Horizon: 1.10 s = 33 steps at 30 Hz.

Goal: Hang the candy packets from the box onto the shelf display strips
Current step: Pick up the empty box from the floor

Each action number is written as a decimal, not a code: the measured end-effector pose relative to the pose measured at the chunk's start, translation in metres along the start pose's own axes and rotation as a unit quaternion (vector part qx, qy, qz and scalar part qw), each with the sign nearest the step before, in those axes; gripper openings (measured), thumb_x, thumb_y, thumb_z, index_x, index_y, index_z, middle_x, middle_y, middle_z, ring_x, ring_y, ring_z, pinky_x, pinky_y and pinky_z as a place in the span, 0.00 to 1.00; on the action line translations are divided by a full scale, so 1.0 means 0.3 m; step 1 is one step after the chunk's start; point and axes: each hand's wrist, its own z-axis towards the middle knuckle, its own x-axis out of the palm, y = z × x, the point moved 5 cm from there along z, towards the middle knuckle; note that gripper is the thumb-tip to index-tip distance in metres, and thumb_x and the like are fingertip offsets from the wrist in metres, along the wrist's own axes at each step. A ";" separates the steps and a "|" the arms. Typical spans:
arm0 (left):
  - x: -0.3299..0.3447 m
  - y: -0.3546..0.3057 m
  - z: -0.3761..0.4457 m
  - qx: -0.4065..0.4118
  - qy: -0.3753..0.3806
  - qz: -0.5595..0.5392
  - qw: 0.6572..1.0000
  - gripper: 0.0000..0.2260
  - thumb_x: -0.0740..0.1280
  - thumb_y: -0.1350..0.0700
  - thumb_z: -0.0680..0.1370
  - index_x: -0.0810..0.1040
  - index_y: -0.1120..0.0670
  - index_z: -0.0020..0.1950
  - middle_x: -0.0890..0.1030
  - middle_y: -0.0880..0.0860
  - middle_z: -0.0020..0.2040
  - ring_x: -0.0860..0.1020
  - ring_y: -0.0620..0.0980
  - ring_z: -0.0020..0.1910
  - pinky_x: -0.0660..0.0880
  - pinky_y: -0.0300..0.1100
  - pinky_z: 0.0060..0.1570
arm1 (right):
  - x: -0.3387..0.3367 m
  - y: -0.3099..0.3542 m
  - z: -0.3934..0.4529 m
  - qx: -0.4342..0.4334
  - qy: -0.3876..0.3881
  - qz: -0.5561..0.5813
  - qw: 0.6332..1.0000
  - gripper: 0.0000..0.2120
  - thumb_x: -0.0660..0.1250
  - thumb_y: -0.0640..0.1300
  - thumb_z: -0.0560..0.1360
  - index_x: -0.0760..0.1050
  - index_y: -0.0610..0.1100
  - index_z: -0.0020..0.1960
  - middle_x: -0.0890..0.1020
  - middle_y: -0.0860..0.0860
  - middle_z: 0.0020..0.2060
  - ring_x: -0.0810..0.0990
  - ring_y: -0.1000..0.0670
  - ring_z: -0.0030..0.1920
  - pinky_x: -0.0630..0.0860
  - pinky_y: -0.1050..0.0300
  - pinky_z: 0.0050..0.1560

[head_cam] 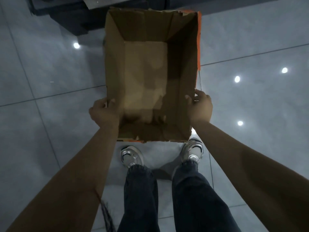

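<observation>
An open brown cardboard box (115, 61) with an orange outer face fills the middle of the view, above the floor. Its inside is bare; no candy packet shows in it. My left hand (103, 111) grips the box's left wall near the front corner, thumb inside and fingers outside. My right hand (199, 106) grips the right wall the same way. No display strip is in view.
Grey glossy floor tiles (50, 134) lie all around, with ceiling lights mirrored in them. A dark shelf base (70, 15) runs along the top edge behind the box. My feet in silver shoes (132, 156) stand just below the box.
</observation>
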 end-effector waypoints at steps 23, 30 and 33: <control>-0.068 -0.165 -0.375 0.000 0.056 -0.043 0.998 0.11 0.73 0.59 0.72 0.83 0.58 0.54 0.82 0.52 0.49 0.79 0.48 0.49 0.76 0.41 0.56 | -0.370 -0.204 -0.132 0.099 -0.098 0.023 0.990 0.11 0.61 0.41 0.77 0.79 0.43 0.55 0.84 0.45 0.46 0.81 0.44 0.42 0.73 0.60 0.40; -0.134 -0.365 -0.667 0.096 0.128 0.011 0.987 0.10 0.72 0.58 0.73 0.83 0.60 0.52 0.83 0.55 0.51 0.80 0.52 0.52 0.75 0.45 0.59 | -0.681 -0.344 -0.363 0.173 -0.160 0.095 0.967 0.09 0.63 0.42 0.76 0.80 0.44 0.53 0.84 0.45 0.44 0.80 0.43 0.41 0.76 0.54 0.42; -0.150 -0.421 -0.785 0.129 0.151 0.028 0.980 0.09 0.72 0.59 0.73 0.83 0.59 0.52 0.83 0.54 0.50 0.80 0.51 0.51 0.74 0.41 0.57 | -0.771 -0.422 -0.471 0.213 -0.183 0.138 0.950 0.09 0.62 0.42 0.77 0.79 0.44 0.53 0.84 0.46 0.43 0.78 0.45 0.37 0.71 0.59 0.35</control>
